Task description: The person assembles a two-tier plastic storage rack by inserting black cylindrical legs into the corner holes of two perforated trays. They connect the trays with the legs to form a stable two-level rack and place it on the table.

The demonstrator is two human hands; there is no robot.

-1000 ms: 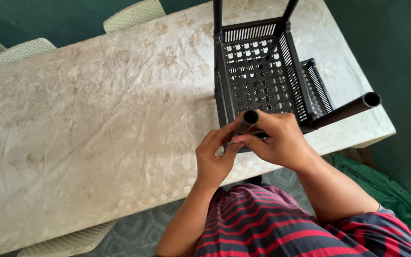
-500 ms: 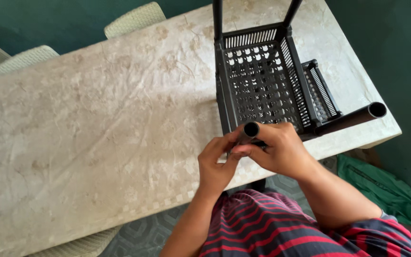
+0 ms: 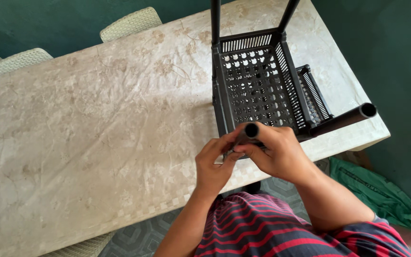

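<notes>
While the black tube (image 3: 249, 133) is kept at the near corner of the black perforated basket (image 3: 258, 88), little is seen to have changed over the last second: both hands remain closed about the tube's near end, and only a slight shift of the view is noticed. The right hand (image 3: 279, 154) is clenched around the tube, its open mouth left showing above the knuckles; the left hand (image 3: 213, 164) is pinched on the tube's lower part with fingers and thumb. By this steadiness, the tube appears to be held at the corner socket, though the joint itself is hidden by the hands. A second tube (image 3: 346, 119) is seen jutting out to the right, and two more posts (image 3: 215, 21) rise at the far side. The basket rests on the marbled bench (image 3: 96, 119), near its right edge. Woven chairs (image 3: 129, 21) are set along the far side; a green cloth (image 3: 381, 190) lies on the floor at the right.
</notes>
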